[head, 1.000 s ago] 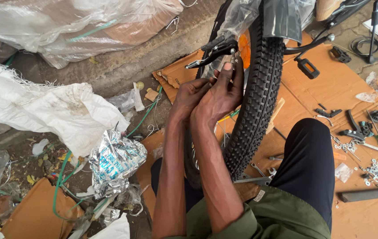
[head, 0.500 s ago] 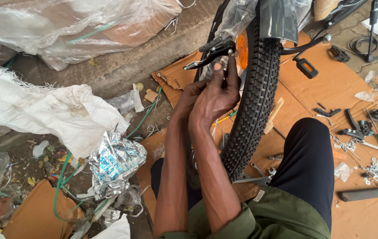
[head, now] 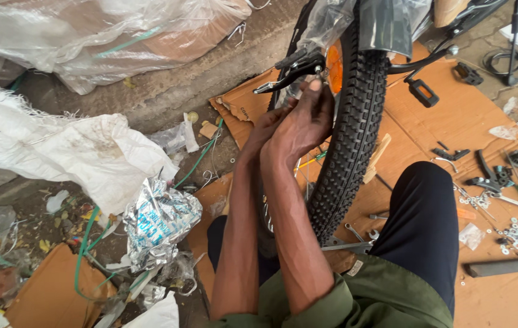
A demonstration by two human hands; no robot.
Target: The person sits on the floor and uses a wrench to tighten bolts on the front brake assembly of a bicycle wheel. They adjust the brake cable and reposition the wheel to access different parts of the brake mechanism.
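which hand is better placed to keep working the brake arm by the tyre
Right, probably. The right hand lies on top with its fingertips right at the black brake arm beside the knobbly tyre. The left hand sits lower, mostly hidden behind the right, so its grip cannot be judged.

black knobby bicycle wheel (head: pixel 356 133) — upright, orange reflector (head: pixel 334 61) beside it.

Two hands (head: pixel 298 124), one knobby tyre (head: pixel 351 130), one orange reflector (head: pixel 334 61).
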